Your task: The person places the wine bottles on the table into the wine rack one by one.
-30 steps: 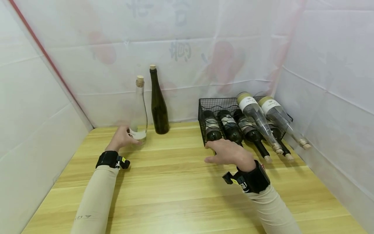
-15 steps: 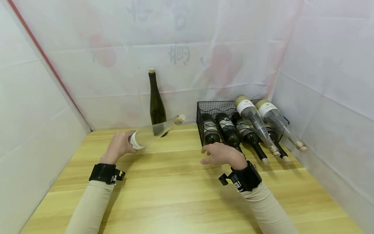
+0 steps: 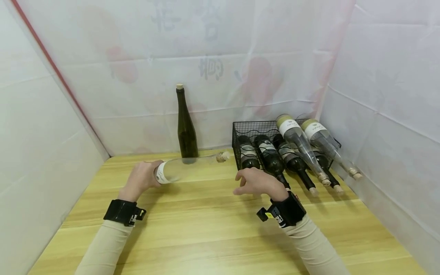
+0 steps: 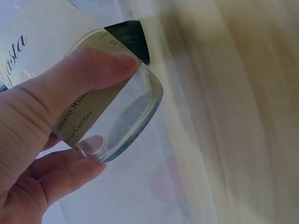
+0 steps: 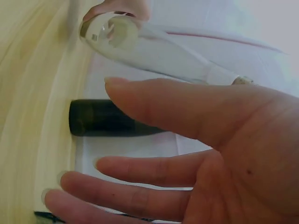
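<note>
My left hand point(image 3: 141, 178) grips a clear glass bottle point(image 3: 187, 168) by its labelled base end. The bottle lies nearly level above the table, its corked neck pointing right; in the left wrist view the thumb presses on the label point(image 4: 77, 114). My right hand point(image 3: 259, 181) is held with fingers apart and nothing between them, just in front of the wire rack's left end. The right wrist view shows the open palm point(image 5: 247, 154), with the clear bottle point(image 5: 159, 53) beyond it. A dark green corked bottle point(image 3: 187, 131) stands upright behind the clear one.
A black wire rack point(image 3: 240, 128) at the back right holds several dark bottles point(image 3: 273, 160) lying down. Two clear bottles point(image 3: 298, 137) with white labels lie on top, necks jutting forward. White cloth walls point(image 3: 144, 95) enclose the wooden table point(image 3: 199, 229).
The clear bottle went from standing upright beside the green one to lying level, neck to the right, in my left hand. My right hand has barely shifted.
</note>
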Tool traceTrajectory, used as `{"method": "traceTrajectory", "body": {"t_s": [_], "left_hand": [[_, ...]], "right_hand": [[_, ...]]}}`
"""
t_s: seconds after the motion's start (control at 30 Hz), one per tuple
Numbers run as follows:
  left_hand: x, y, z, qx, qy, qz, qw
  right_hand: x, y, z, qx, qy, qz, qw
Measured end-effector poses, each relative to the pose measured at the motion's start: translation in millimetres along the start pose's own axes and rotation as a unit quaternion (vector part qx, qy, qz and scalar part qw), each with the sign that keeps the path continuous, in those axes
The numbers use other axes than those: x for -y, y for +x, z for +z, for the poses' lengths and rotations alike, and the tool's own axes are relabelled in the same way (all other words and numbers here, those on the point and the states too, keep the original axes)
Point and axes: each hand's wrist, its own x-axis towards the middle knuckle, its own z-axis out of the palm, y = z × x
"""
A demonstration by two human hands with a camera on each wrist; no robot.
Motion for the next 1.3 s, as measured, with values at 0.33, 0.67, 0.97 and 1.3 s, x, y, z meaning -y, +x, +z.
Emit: {"method": "traceTrajectory", "body": {"t_s": [0.33,0.67,0.97,1.3], "left_hand": [[-15.2,-5.9,-5.3,-0.002,0.024,0.032,0.9992],[-24.9,-11.5,2.7,0.012,0.064,0.056,0.9963],[-31.6,-10.2,-2.8,0.023,0.06,0.043,0.997],[-36.3,-4.3,-0.4,0.023,0.083,0.055,0.9948]], "right_hand": [[7,5,9,-0.01,0.071,0.021,0.997],[6,3,15,0.017,0.18,-0.001,0.984],[10,1,8,0.034,0.147,-0.005,0.989],[10,10,25,0.005,0.095,0.006,0.995]]}}
